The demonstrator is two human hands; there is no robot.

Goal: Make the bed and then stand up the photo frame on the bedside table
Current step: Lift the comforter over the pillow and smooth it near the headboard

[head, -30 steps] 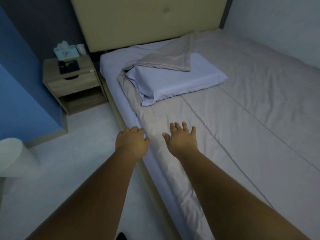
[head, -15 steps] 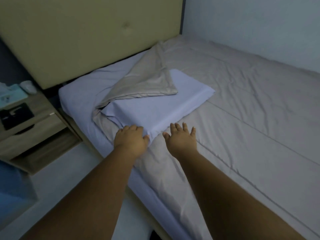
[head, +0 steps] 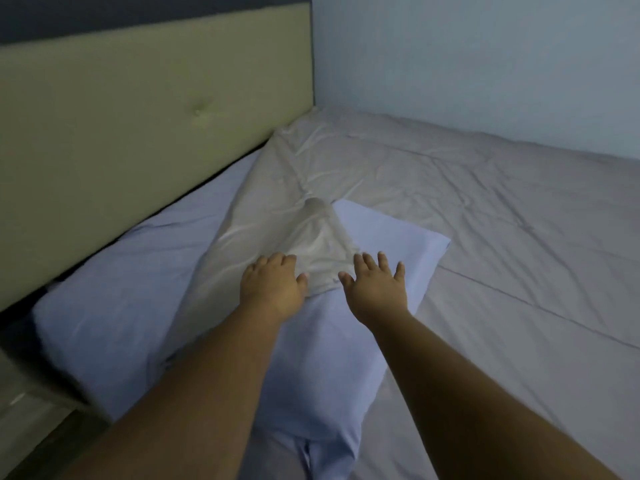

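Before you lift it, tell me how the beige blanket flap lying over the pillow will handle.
Probably floppy: the blanket flap drapes in soft wrinkles over the pillow. Likely light, since it looks thin. It may slide easily; its surface shows a slight sheen.

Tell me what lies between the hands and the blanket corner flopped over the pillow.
Nothing visible. The blanket corner lies uncovered on the pillow, right by the fingertips of left hand and right hand.

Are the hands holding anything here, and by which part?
Nothing is held: the left hand and right hand are open above the blanket's folded corner on the pillow.
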